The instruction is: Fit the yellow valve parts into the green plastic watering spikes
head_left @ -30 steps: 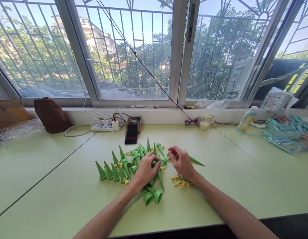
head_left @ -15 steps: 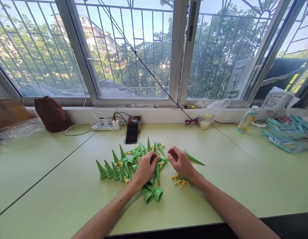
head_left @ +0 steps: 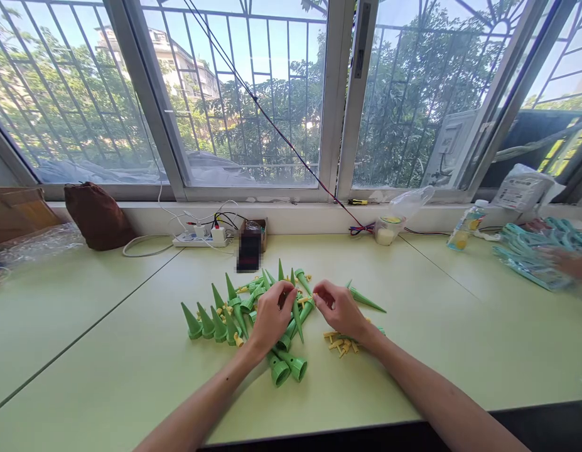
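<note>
My left hand (head_left: 273, 317) is closed over the right side of a heap of green plastic spikes (head_left: 260, 295). Its fingertips pinch a green spike (head_left: 297, 317) that hangs with its point down, a yellow valve piece (head_left: 303, 301) showing at its upper end. Just to the right, my right hand (head_left: 341, 309) has thumb and forefinger pressed together; whatever they hold is too small to name. Below that hand lies a pile of yellow T-shaped pieces (head_left: 340, 344). Several spikes (head_left: 220, 326) stand point up in a row at the left.
A loose green spike (head_left: 367, 300) lies beyond my right hand. At the back are a power strip (head_left: 196, 238), a blurred dark device (head_left: 249, 251), a plastic cup (head_left: 387, 232) and a bottle (head_left: 467, 226). Another person's hand (head_left: 573, 263) touches bagged teal items (head_left: 530, 263) at far right.
Both hands have come slightly closer together, and the spike in my left hand has risen a little. Another person's hand has come into view at the far right.
</note>
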`<action>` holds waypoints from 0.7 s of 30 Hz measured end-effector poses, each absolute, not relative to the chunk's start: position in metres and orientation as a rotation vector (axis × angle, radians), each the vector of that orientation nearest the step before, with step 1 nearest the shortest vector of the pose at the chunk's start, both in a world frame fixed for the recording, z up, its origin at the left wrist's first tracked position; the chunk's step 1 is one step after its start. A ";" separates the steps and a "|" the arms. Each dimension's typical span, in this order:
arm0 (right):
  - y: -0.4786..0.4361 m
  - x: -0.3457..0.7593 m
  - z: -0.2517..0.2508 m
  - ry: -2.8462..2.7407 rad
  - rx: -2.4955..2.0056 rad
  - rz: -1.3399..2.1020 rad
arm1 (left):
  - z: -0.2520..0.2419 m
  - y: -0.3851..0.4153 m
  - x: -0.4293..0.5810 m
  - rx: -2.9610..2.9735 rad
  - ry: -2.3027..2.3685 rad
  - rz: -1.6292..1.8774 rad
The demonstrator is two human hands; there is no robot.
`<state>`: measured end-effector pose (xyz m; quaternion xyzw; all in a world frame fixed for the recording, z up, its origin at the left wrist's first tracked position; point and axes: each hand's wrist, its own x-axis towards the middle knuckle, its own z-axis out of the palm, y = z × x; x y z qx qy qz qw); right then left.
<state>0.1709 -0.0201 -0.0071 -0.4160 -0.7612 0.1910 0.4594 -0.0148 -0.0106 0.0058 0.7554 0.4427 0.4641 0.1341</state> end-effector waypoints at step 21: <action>-0.019 0.167 -0.012 -1.873 -0.935 0.566 | 0.001 -0.012 -0.015 2.173 1.207 1.366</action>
